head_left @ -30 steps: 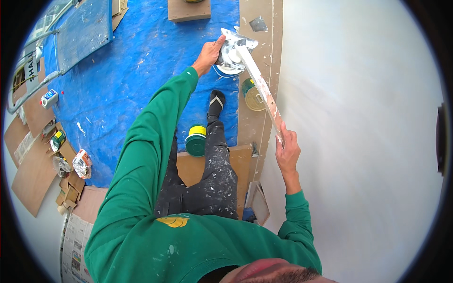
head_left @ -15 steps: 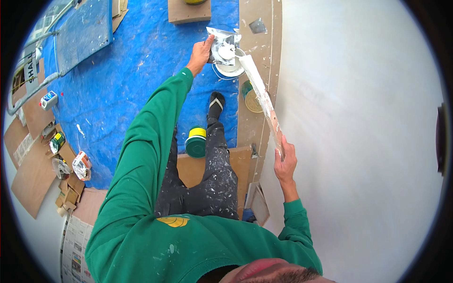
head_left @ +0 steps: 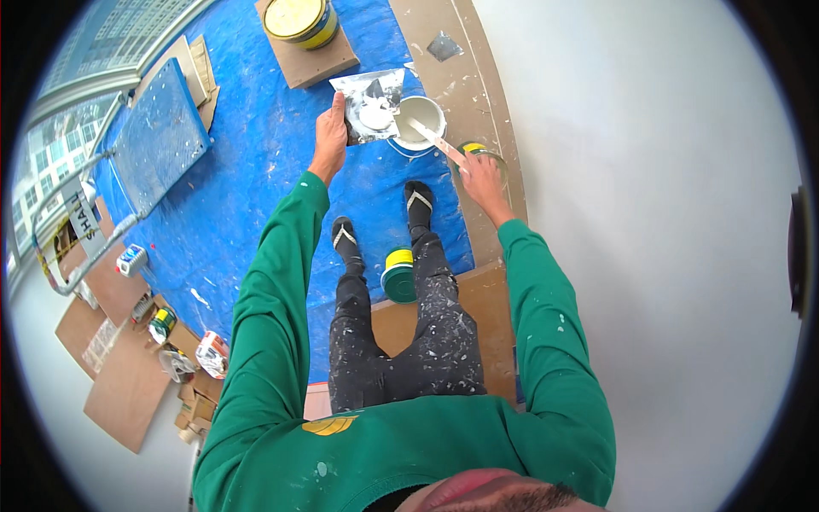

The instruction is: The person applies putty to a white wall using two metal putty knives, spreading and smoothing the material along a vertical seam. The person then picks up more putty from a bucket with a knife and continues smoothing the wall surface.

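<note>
My left hand (head_left: 331, 136) grips the edge of a flat metal filling plate (head_left: 390, 85), thumb on top. A mound of white paste (head_left: 374, 116) lies on the plate. Just to its right stands a white bucket (head_left: 415, 151) with pale paste inside, its left rim partly behind the plate. Closed around a wooden stick (head_left: 442, 144) is my right hand (head_left: 484, 181). The stick slants left and its far end reaches into the bucket. A yellow-and-green tub (head_left: 474, 148) stands beside that hand, partly hidden by it.
A yellow-filled tub (head_left: 294, 19) sits on a cardboard box (head_left: 317, 66) ahead. Blue sheeting (head_left: 247, 145) covers the floor, with a green-lidded tub (head_left: 398, 283) between my legs. A white wall (head_left: 648, 213) rises at right; a blue platform (head_left: 162, 136) stands left.
My right hand has moved forward and left, bringing the stick's end from beside the plate into the bucket. The plate in my left hand now sits slightly left of where it was.
</note>
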Motion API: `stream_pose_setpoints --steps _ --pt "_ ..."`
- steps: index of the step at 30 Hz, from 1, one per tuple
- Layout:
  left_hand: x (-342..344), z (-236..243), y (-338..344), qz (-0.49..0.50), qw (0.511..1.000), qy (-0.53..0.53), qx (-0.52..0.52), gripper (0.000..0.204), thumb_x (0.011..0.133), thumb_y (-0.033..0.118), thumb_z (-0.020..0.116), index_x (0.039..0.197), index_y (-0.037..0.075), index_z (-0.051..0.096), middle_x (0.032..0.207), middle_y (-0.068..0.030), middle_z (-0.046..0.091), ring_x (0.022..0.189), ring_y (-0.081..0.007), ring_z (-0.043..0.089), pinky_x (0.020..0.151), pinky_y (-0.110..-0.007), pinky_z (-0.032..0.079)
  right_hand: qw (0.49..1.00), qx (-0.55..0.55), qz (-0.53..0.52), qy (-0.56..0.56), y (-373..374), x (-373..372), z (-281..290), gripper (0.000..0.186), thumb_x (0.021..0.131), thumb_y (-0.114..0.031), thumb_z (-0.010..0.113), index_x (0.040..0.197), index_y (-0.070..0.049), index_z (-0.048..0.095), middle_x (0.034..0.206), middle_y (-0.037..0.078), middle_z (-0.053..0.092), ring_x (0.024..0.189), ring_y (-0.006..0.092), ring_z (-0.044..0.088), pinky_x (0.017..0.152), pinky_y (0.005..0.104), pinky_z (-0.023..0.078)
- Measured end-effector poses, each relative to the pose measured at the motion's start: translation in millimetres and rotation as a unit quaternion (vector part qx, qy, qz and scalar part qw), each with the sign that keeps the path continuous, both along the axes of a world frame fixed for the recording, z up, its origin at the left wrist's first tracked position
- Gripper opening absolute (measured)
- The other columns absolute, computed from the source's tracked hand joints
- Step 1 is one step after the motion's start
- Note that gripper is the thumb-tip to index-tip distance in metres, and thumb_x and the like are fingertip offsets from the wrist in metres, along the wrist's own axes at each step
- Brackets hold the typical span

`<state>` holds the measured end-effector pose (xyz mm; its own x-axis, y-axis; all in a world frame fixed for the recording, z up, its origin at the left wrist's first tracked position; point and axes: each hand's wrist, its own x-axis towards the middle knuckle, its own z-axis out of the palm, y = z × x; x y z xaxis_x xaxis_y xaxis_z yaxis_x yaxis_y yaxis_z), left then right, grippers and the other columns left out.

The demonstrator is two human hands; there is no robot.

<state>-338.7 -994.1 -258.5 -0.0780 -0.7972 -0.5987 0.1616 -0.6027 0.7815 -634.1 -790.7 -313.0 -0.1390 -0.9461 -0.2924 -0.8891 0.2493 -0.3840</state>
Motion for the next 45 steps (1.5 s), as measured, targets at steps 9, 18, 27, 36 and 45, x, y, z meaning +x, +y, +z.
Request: stream_pose_setpoints --steps 9,18,27,36,45 --pt "-33.1 94.6 8.4 -0.080 0.997 0.002 0.003 0.059 0.106 0.053 0.049 0.102 -0.002 0.070 0.096 -0.0052 0.072 0.082 -0.0103 0.066 0.076 -0.028 0.054 0.686 0.106 -0.270 -0.667 -134.5 59.0 85.2 0.029 0.102 -0.040 0.060 0.104 -0.012 0.068 0.097 0.001 0.069 0.095 0.0109 0.063 0.084 0.0313 0.050" --pt "-30.4 248.2 27.5 -0.024 0.997 0.079 -0.006 0.055 0.107 0.050 0.048 0.121 -0.002 0.062 0.113 -0.0098 0.071 0.097 -0.0182 0.070 0.088 -0.035 0.057 0.644 -0.081 -0.340 -0.680 -43.9 2.2 254.7 0.028 0.105 -0.015 0.053 0.126 0.004 0.053 0.108 0.013 0.069 0.083 0.0214 0.075 0.069 0.0278 0.062" --pt "-60.2 449.4 128.4 -0.109 0.965 0.226 -0.074 0.054 0.108 0.043 0.047 0.132 -0.005 0.056 0.126 -0.0127 0.067 0.111 -0.0205 0.068 0.094 -0.034 0.059 0.691 -0.313 -0.360 -0.543 70.8 42.4 483.6 0.024 0.099 -0.001 0.060 0.119 0.011 0.062 0.101 0.013 0.072 0.086 0.0177 0.074 0.075 0.0278 0.062" --pt "-39.8 555.0 220.8 -0.280 0.903 0.319 -0.064 0.049 0.109 0.040 0.049 0.129 -0.004 0.058 0.126 -0.0117 0.067 0.111 -0.0194 0.067 0.093 -0.032 0.056 0.749 -0.502 -0.334 -0.276 178.4 180.5 653.3 0.028 0.099 -0.005 0.062 0.120 0.013 0.062 0.090 0.014 0.073 0.086 0.0179 0.075 0.070 0.0291 0.061" --pt "-64.2 591.3 295.8 -0.394 0.840 0.365 -0.081 0.046 0.108 0.041 0.051 0.124 -0.001 0.062 0.119 -0.0078 0.067 0.107 -0.0167 0.064 0.095 -0.032 0.050 0.726 -0.462 -0.448 -0.243 277.3 216.5 647.9 0.019 0.100 -0.007 0.059 0.108 0.008 0.066 0.090 0.009 0.073 0.075 0.0159 0.074 0.066 0.0279 0.058"
